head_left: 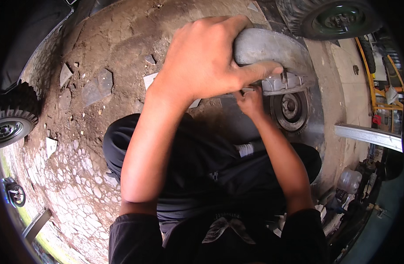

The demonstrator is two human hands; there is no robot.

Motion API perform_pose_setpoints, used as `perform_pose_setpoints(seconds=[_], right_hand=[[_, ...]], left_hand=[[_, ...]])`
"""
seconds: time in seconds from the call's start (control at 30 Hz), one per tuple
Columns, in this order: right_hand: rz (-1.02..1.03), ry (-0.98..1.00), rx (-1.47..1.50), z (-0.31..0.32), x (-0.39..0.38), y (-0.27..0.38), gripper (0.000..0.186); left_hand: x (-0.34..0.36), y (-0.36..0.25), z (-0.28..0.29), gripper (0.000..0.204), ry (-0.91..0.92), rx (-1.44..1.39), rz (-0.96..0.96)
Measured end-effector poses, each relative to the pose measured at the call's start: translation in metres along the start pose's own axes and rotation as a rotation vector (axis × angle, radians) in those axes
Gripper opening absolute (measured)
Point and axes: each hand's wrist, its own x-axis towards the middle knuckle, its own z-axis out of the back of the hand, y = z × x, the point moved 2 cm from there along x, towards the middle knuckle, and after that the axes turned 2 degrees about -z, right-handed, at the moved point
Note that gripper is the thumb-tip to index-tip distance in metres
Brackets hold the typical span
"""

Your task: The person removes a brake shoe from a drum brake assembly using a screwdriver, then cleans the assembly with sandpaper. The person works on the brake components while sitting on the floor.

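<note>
My left hand (202, 61) is raised high in the middle of the head view, its fingers and thumb wrapped on a curved grey metal housing (272, 44) with a ribbed underside. My right hand (250, 102) is below and behind it, fingers curled up at the housing's lower edge; what they grip is partly hidden. A dark round metal part (290, 108) with a central hub lies on the ground right of my right hand, beneath the housing. My crossed legs (211, 167) in black trousers lie under both forearms.
Dirt ground (101, 53) with broken tile pieces (98, 86) spreads to the left. Knobby tires (12, 127) (329, 17) stand at left and upper right. At the right are a yellow metal frame (373, 92), a metal bar (365, 136), a plastic bottle (348, 179) and clutter.
</note>
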Motion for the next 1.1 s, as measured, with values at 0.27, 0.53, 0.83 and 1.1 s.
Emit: perform_pose_setpoints(seconds=[0.27,0.53,0.83,1.1], right_hand=[[-0.005,-0.033,-0.276,-0.015,-0.016,-0.014,0.013],[-0.050,-0.091,0.103,-0.022,-0.012,-0.015,0.013],[-0.190,-0.009,0.210,-0.024,-0.009,-0.019,0.022],[-0.354,-0.035,0.631,-0.044,-0.011,-0.020,0.023]], left_hand=[[0.006,-0.002,0.001,0.066,0.029,0.010,0.034],[0.008,0.006,0.002,0.064,0.064,0.026,0.046],[0.023,-0.009,0.015,0.058,0.060,-0.062,0.092],[0.023,-0.005,0.016,0.057,0.073,-0.029,0.082]])
